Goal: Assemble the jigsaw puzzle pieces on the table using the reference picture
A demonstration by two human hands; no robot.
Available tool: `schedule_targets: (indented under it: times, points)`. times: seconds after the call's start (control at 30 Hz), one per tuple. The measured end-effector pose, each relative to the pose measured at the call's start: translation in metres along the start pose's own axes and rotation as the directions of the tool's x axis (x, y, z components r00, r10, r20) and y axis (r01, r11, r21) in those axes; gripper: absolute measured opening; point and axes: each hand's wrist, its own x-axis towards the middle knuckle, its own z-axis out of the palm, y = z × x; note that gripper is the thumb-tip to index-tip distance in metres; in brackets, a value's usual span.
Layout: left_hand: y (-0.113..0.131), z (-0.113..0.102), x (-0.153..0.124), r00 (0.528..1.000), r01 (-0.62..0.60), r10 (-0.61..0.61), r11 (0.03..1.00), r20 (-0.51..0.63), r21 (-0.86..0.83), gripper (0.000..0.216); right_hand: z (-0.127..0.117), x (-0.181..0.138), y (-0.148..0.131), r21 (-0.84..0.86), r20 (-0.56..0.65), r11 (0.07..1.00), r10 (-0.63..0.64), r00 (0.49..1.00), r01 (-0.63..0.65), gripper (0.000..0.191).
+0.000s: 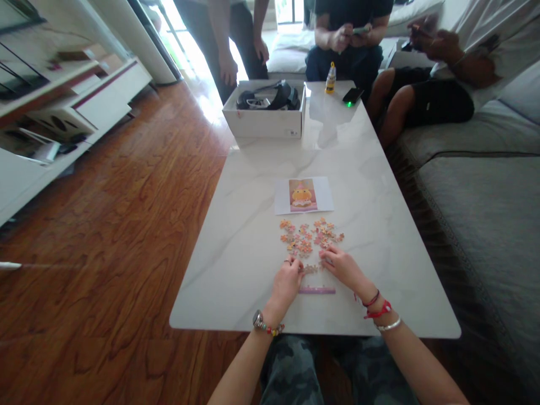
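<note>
Loose jigsaw puzzle pieces [300, 246], pink, orange and yellow, lie in a spread pile on the white marbled table [253, 225]. A short row of pale puzzle pieces [311, 269] lies between my hands. My left hand [287, 279] is closed at the row's left end, its fingertips pinching a puzzle piece that is mostly hidden. My right hand [341, 265] bends over the right end, thumb and fingers together on a small piece there. Closer to me is a narrow pink-purple strip [317, 291]. Beyond the pile rests a sheet with an orange cartoon picture [302, 196].
A white box [264, 122] holding a black headset stands at the far end. Near it are a yellow-capped bottle [331, 79] and a dark device with a green light [352, 97]. Several people are around the far end; a grey sofa [485, 197] runs along the right.
</note>
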Motion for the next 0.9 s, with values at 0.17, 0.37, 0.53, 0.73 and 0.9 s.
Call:
schedule_targets:
  times: [0.17,0.37,0.53,0.73,0.9]
  points:
    - [-0.004,0.003,-0.001,0.996,0.089,-0.089,0.996,0.013,-0.02,0.015,0.011,0.007,0.002,-0.042,-0.039,0.999,-0.032,0.999,0.031,0.016]
    - [-0.005,-0.001,0.001,0.995,0.092,-0.092,0.996,-0.025,-0.016,0.019,0.015,0.015,0.0,0.012,-0.147,1.0,0.012,0.989,-0.01,0.021]
    - [-0.003,-0.005,0.001,0.996,0.059,-0.062,0.997,-0.067,-0.052,0.02,0.012,0.01,-0.014,0.24,-0.098,0.971,0.014,0.995,0.01,0.014]
    - [-0.002,-0.007,0.001,0.99,-0.026,0.007,0.991,-0.142,-0.132,0.019,0.012,0.011,-0.02,0.426,-0.045,0.904,0.063,0.997,-0.038,0.014]
    - [0.0,-0.013,0.005,0.986,-0.074,0.01,0.922,-0.169,-0.38,0.022,0.007,0.014,-0.015,0.641,0.0,0.76,0.141,0.99,-0.109,0.02]
